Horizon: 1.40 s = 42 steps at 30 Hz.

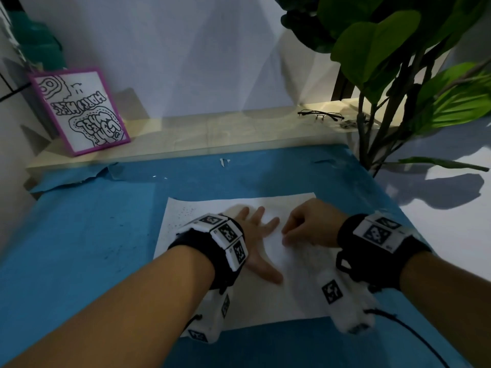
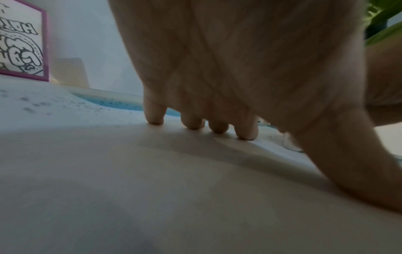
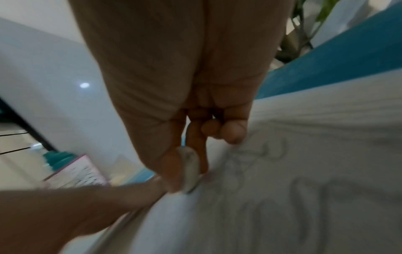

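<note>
- The white sheet of paper (image 1: 292,204) lay flat on the blue mat (image 1: 93,221), in the lower middle of the head view, its long edges running across the frame.
- The left hand (image 1: 256,235) rested palm down on the middle of the sheet, fingers straight and spread, grasping nothing.
- In the left wrist view its fingertips (image 2: 154,116) touched the paper (image 2: 152,189) in a row, with the thumb splayed off toward the lower right of the frame.
- The right hand (image 1: 310,227) sat just to the right of the left one in the head view, fingers curled down onto the sheet.
- In the right wrist view its thumb and forefinger pinched a small pale piece (image 3: 190,169) whose lower edge met the paper (image 3: 304,171); what the piece was could not be told.
- Faint grey drawn lines showed on the paper at the right of that view.
- A purple-framed drawing (image 1: 79,110) leaned against the wall at the upper left of the head view.
- A pair of glasses (image 1: 320,114) lay on the pale ledge (image 1: 212,131) beyond the mat.
- A leafy plant (image 1: 385,49) filled the upper right.
</note>
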{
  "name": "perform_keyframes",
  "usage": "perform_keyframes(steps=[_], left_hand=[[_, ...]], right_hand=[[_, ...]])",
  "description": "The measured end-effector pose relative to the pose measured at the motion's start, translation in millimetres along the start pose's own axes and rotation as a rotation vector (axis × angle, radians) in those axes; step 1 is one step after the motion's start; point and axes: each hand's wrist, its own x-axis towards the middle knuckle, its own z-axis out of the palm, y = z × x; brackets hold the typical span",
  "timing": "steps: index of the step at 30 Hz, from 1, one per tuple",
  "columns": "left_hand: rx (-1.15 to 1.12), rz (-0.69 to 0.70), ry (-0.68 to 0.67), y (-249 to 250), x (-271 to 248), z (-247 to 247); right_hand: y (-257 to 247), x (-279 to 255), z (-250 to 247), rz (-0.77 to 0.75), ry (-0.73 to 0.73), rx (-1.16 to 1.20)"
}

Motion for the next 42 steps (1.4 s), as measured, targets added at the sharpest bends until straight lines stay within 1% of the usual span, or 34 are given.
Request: perform_keyframes(steps=[3,4,5,7,8,9,10,11,13,14,15,17,18,20,22,23,24,25,26,27,28,29,31,32,33,34,35,36,37,38,39,40,41,42], left_hand=[[-0.009,-0.003,-0.006,3,-3,-2],[-0.007,-0.007,-0.009,3,-3,-2],[-0.005,-0.009,-0.011,2,-2,-2],[0.006,-0.014,-0.011,2,-2,-2],[0.013,-0.011,-0.009,2,-2,-2],[0.013,-0.009,-0.011,3,-3,-2],[0.0,-0.01,-0.017,2,-3,-3],[-0.011,-0.009,-0.026,2,-3,-3],[-0.014,0.002,-0.035,3,-6,-4],[-0.007,0.003,-0.02,5,-6,-5],[0.022,0.004,0.018,11,-6,-4],[0.116,0.037,0.114,28,-9,3],[0.176,0.09,0.151,37,-10,11],[0.268,0.268,0.257,53,-11,25],[0.28,0.354,0.396,53,0,27],[0.197,0.327,0.363,45,12,22],[0.085,0.233,0.297,33,23,14],[0.025,0.078,0.248,19,33,5],[-0.009,-0.103,0.261,6,40,-2],[0.0,-0.231,0.267,0,42,-11],[0.018,-0.244,0.264,0,44,-10],[0.013,-0.161,0.259,11,37,-12],[0.07,0.117,0.2,42,15,-1],[0.14,0.237,0.161,53,5,10],[0.219,0.306,0.13,57,-1,16],[0.277,0.294,0.125,49,2,19],[0.275,0.193,0.107,36,6,17],[0.218,0.022,0.111,19,12,12],[0.108,-0.171,0.146,1,12,4],[0.016,-0.335,0.17,-12,10,-4],[-0.015,-0.412,0.16,-19,4,-12],[0.018,-0.389,0.137,-20,-3,-16],[0.043,-0.293,0.112,-15,-13,-19],[0.048,-0.165,0.057,-7,-22,-17]], right_hand=[[7,4,-12,0.052,0.186,0.068],[5,4,-10,0.045,0.207,0.054],[2,4,-7,0.018,0.188,0.024],[-3,-3,4,-0.051,0.071,-0.031],[-3,-7,7,-0.059,0.022,-0.031],[-1,-9,8,-0.056,0.015,-0.007],[5,-10,7,-0.032,0.069,0.065],[13,-8,8,0.011,0.167,0.193],[27,-5,15,0.13,0.366,0.628],[30,-6,20,0.185,0.44,0.856],[33,-7,26,0.212,0.498,1.017],[37,-11,36,0.203,0.575,1.163],[37,-11,38,0.189,0.599,1.215],[39,-11,38,0.163,0.615,1.303],[40,-10,39,0.148,0.601,1.333],[39,-10,39,0.142,0.593,1.327],[39,-10,39,0.133,0.586,1.317],[38,-11,40,0.13,0.582,1.313],[36,-12,39,0.126,0.58,1.318],[35,-12,38,0.121,0.582,1.333],[35,-12,38,0.117,0.586,1.349],[36,-12,38,0.111,0.588,1.36],[36,-13,38,0.095,0.581,1.37],[36,-12,38,0.09,0.577,1.365],[37,-12,38,0.086,0.574,1.353],[37,-12,38,0.083,0.573,1.337],[37,-12,38,0.082,0.575,1.315],[37,-13,39,0.083,0.575,1.281],[36,-15,40,0.082,0.571,1.236],[35,-15,41,0.079,0.565,1.186],[34,-16,41,0.074,0.557,1.135],[34,-16,41,0.068,0.55,1.081],[35,-16,40,0.063,0.545,1.028],[35,-16,40,0.063,0.541,0.986]])
